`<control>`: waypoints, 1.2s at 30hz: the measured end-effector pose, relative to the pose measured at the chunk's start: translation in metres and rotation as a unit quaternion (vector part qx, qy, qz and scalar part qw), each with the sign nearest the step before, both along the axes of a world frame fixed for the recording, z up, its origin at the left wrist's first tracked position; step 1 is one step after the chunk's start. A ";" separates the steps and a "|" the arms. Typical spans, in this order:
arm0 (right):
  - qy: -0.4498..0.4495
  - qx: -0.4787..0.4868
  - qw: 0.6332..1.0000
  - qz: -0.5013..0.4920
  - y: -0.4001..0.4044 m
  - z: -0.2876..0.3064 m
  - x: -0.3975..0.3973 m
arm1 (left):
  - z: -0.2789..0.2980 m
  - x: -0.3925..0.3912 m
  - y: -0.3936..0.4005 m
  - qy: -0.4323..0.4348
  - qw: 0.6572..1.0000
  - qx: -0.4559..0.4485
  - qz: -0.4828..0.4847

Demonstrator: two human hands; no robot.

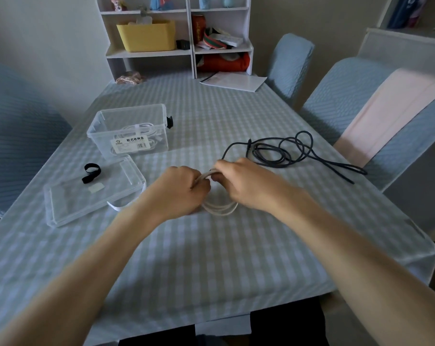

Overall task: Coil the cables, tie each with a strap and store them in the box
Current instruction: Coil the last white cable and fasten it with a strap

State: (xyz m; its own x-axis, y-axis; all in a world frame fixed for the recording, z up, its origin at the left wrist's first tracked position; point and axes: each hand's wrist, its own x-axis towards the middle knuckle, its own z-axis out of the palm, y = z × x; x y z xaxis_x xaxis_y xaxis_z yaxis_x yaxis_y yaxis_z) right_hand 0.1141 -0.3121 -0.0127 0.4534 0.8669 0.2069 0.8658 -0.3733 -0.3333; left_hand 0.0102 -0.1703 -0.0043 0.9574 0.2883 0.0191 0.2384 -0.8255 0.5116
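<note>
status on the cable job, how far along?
Done: one white coil already in the clear box. In hand: left hand and right hand grip the white cable, coiled, no strap visible. Left: black cable loose; black strap on the lid.

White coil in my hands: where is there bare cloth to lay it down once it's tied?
Bare cloth lies in front of both hands, between the white coil and the near table edge. Another bare patch lies beyond the clear box, toward the papers. It is crowded left, around the lid with the black strap, and right, around the loose black cable.
</note>
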 end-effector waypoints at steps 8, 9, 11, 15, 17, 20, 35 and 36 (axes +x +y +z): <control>0.028 0.063 0.997 0.029 0.012 -0.003 0.000 | 0.006 0.012 0.009 0.064 0.998 0.014 -0.011; 0.040 0.073 0.996 0.024 0.012 -0.004 0.001 | 0.002 0.012 0.010 0.058 0.998 0.019 -0.011; 0.048 0.071 0.996 0.007 0.012 -0.008 0.004 | -0.004 0.014 0.010 0.051 0.998 0.027 -0.006; 0.082 0.113 0.990 -0.035 0.012 -0.006 0.016 | -0.006 0.019 0.011 0.033 0.999 0.028 0.003; 0.105 0.148 0.982 -0.046 0.011 -0.002 0.019 | -0.006 0.020 0.010 0.028 0.999 0.025 -0.002; 0.167 0.164 0.971 -0.050 0.009 0.002 0.020 | -0.015 0.021 0.010 0.023 0.999 0.046 0.008; 0.304 0.201 0.929 -0.060 -0.001 -0.003 0.035 | -0.026 0.017 0.010 -0.007 0.997 0.076 -0.008; 0.286 0.186 0.938 -0.063 -0.001 -0.005 0.033 | -0.026 0.017 0.009 -0.014 0.997 0.075 -0.002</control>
State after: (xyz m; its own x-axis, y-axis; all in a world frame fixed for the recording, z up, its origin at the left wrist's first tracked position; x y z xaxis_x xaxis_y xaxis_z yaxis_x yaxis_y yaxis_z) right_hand 0.1469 -0.3134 -0.0178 0.6759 0.7155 0.1765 0.4634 -0.2264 -0.8567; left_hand 0.0272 -0.1608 -0.0304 0.9572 0.2756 0.0879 0.2217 -0.8940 0.3893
